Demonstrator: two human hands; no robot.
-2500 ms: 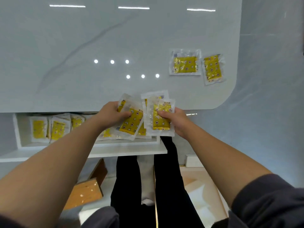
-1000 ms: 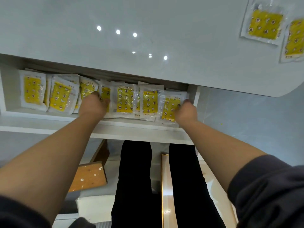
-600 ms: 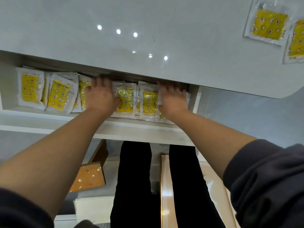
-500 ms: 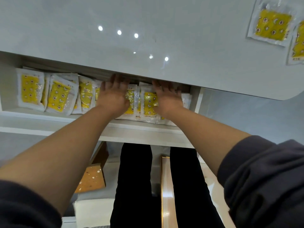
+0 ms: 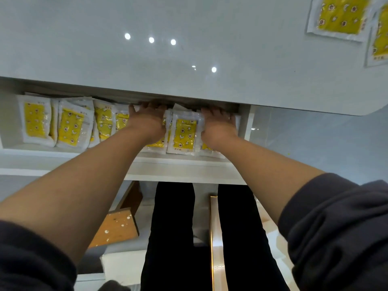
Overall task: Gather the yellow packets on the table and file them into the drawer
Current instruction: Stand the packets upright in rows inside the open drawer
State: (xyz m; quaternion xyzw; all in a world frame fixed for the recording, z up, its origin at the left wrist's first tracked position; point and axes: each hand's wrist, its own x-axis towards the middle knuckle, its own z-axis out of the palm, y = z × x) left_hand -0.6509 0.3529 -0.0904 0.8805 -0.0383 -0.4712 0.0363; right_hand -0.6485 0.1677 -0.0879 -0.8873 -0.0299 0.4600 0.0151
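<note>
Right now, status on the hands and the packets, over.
Left hand, right hand: open, flat on packets in drawer. Two packets on table, not yet filed. Table edge overhangs both hands.

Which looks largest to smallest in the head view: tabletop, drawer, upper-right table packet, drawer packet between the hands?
1. tabletop
2. drawer
3. table packet, cropped by the frame edge
4. drawer packet
The last two may really be equal: the table one is likely nearer the camera.
</note>
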